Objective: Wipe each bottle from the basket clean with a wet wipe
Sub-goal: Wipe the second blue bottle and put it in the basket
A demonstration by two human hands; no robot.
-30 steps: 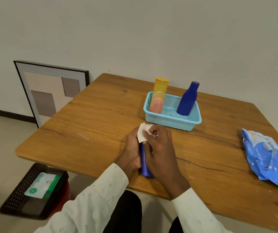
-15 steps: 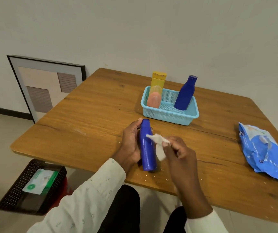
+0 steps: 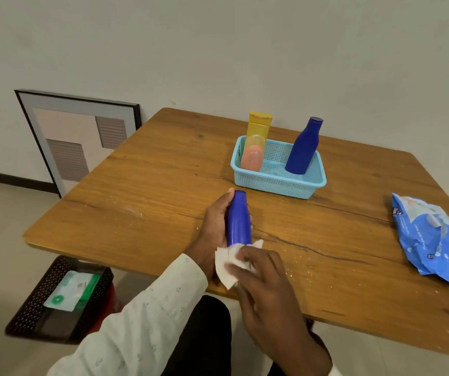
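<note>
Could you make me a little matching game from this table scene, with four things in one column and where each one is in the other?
Things:
1. white wet wipe
2. yellow bottle
3. blue wipes packet
4. black crate

Places:
A. on the floor beside the table
B. lying on the table's right side
C. pressed to the held blue bottle's near end
D. standing in the light blue basket

Pairs: 1-C, 2-D, 3-B, 4-A
</note>
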